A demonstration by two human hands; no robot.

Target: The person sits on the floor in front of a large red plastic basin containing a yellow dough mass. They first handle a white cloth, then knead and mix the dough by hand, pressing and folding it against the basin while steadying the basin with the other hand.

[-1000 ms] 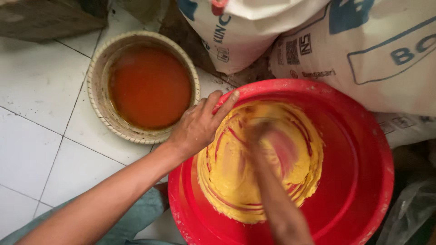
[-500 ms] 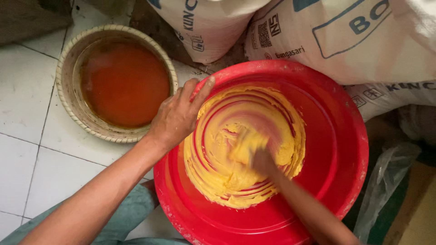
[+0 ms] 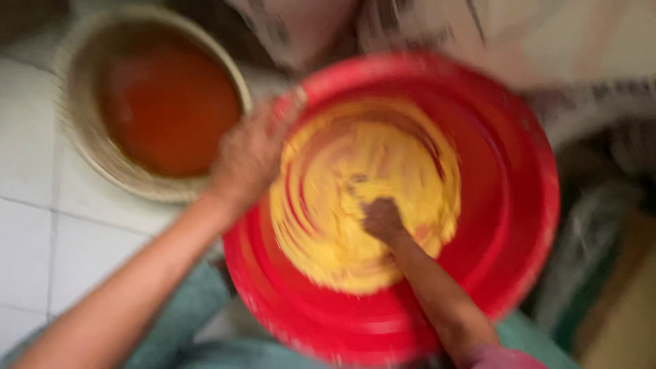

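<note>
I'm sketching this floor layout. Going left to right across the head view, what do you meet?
White tiled floor → basket of orange-red liquid → left hand → right hand in yellow dough → red basin's far rim.

My one head camera looks steeply down from close above, centred on the red basin [image 3: 519, 225] on the tiled floor [image 3: 34, 123], everything motion-blurred.
</note>
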